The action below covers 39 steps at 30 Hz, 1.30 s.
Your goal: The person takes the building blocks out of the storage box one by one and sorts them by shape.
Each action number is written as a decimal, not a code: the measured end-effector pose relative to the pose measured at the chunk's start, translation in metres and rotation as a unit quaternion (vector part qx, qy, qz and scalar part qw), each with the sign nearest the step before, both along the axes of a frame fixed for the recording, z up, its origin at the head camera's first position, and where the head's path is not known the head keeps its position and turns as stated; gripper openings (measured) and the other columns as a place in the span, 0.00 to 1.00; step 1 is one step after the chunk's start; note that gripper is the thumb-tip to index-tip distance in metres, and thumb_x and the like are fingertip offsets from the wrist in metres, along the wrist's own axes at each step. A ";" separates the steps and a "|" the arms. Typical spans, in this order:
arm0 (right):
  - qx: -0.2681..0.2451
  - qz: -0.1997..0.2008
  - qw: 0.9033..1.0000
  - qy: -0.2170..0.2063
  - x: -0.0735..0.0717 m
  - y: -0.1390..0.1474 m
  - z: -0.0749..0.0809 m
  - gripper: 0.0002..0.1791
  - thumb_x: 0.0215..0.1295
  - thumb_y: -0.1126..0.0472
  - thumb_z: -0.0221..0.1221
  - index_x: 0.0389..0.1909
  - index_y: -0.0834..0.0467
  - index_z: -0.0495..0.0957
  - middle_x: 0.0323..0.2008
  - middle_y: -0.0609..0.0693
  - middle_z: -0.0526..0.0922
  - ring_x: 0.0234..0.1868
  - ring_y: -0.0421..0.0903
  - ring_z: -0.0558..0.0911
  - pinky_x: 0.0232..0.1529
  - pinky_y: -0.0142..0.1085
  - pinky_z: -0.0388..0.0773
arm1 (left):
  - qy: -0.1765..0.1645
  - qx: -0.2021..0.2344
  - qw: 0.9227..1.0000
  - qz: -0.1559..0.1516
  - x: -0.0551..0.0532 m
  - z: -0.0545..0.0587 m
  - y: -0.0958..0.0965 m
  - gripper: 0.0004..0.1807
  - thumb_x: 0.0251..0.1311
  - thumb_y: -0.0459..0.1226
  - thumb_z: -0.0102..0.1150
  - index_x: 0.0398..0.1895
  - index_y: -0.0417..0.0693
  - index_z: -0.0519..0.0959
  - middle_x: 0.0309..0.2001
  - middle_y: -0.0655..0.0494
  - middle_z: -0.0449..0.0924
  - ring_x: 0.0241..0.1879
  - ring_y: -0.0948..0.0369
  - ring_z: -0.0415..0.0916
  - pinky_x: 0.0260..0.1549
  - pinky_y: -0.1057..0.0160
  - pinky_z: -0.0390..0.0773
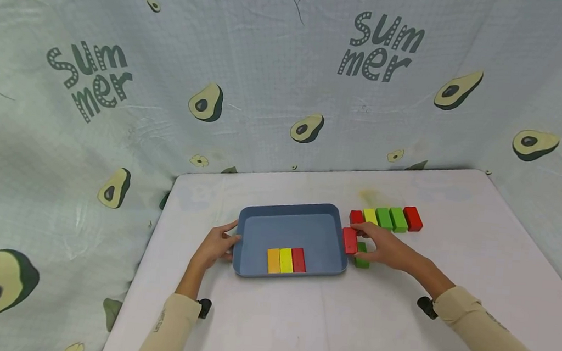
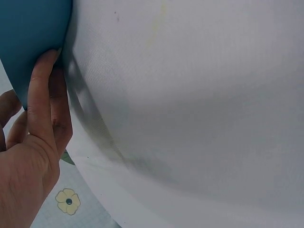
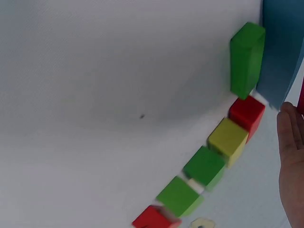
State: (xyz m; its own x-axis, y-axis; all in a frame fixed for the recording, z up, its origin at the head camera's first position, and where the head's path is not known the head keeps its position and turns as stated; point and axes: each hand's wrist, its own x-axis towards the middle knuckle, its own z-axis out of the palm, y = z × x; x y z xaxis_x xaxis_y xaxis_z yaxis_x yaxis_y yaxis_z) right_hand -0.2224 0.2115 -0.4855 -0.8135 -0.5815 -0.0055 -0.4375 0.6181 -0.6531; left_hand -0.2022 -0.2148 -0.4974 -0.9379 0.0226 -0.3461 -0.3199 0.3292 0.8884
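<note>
My left hand (image 1: 217, 245) grips the left side of a blue-grey tray (image 1: 282, 219). In the left wrist view its fingers (image 2: 40, 99) lie on either side of the tray's edge. My right hand (image 1: 384, 247) holds a red block (image 1: 349, 240) by the tray's right rim, raised over a green block (image 1: 362, 257) on the table. At the right wrist view's edge, only part of the right hand (image 3: 292, 156) and a sliver of red show. Inside the tray, along its near wall, stand an orange block (image 1: 273, 261), a yellow block (image 1: 286, 260) and a red block (image 1: 298, 260).
Right of the tray runs a row on the white table (image 1: 279, 324): a red block (image 1: 356, 216), a yellow block (image 1: 369, 215), two green blocks (image 1: 391, 219) and a red block (image 1: 413, 219) at its end. A printed cloth (image 1: 259, 140) hangs behind the table.
</note>
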 end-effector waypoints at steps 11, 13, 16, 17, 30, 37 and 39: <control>0.035 -0.026 0.999 0.006 0.000 0.034 -0.008 0.39 0.52 0.62 0.70 0.63 0.65 0.64 0.52 0.58 0.73 0.52 0.56 0.74 0.47 0.47 0.77 | -0.006 -0.003 1.000 -0.001 0.003 0.006 0.001 0.31 0.65 0.33 0.54 0.71 0.45 0.58 0.39 0.36 0.74 0.31 0.53 0.76 0.21 0.58 0.81; 0.041 -0.025 0.999 0.009 0.002 0.038 -0.013 0.39 0.51 0.61 0.70 0.64 0.64 0.65 0.52 0.57 0.73 0.51 0.55 0.74 0.47 0.47 0.77 | -0.005 -0.004 1.000 0.002 0.001 0.002 0.000 0.32 0.65 0.34 0.55 0.71 0.47 0.59 0.38 0.37 0.74 0.30 0.55 0.76 0.21 0.58 0.81; 0.038 -0.021 0.999 0.014 0.004 0.043 -0.018 0.39 0.51 0.61 0.71 0.64 0.62 0.66 0.53 0.56 0.73 0.51 0.55 0.74 0.48 0.47 0.77 | -0.004 -0.006 1.000 0.000 0.001 0.003 0.000 0.31 0.65 0.34 0.55 0.71 0.47 0.59 0.39 0.37 0.73 0.30 0.55 0.76 0.21 0.58 0.81; 0.038 -0.021 0.999 0.015 0.004 0.044 -0.018 0.39 0.51 0.61 0.71 0.64 0.62 0.66 0.53 0.56 0.73 0.51 0.54 0.74 0.48 0.47 0.77 | -0.004 -0.006 1.000 -0.001 0.001 0.003 0.000 0.31 0.65 0.34 0.55 0.71 0.47 0.59 0.39 0.37 0.73 0.30 0.55 0.76 0.21 0.58 0.81; 0.077 -0.032 0.996 -0.041 0.000 0.055 -0.025 0.38 0.52 0.59 0.70 0.62 0.66 0.65 0.53 0.58 0.73 0.53 0.55 0.72 0.51 0.49 0.75 | -0.010 -0.007 1.000 -0.001 -0.001 0.003 0.000 0.32 0.66 0.33 0.54 0.72 0.48 0.58 0.39 0.39 0.73 0.31 0.55 0.76 0.22 0.59 0.81; 0.103 -0.019 0.994 -0.044 0.000 0.051 -0.021 0.38 0.50 0.61 0.71 0.61 0.66 0.67 0.54 0.60 0.72 0.53 0.56 0.71 0.50 0.49 0.76 | -0.008 -0.004 1.000 -0.003 -0.001 0.002 0.000 0.32 0.66 0.33 0.54 0.72 0.48 0.58 0.41 0.38 0.73 0.33 0.55 0.77 0.22 0.60 0.81; 0.106 -0.015 0.993 -0.042 0.000 0.051 -0.020 0.38 0.50 0.62 0.71 0.61 0.67 0.66 0.54 0.61 0.72 0.53 0.57 0.71 0.50 0.50 0.76 | -0.008 -0.004 1.000 -0.004 -0.002 0.001 -0.001 0.32 0.66 0.33 0.54 0.72 0.48 0.58 0.40 0.38 0.73 0.32 0.55 0.77 0.22 0.60 0.81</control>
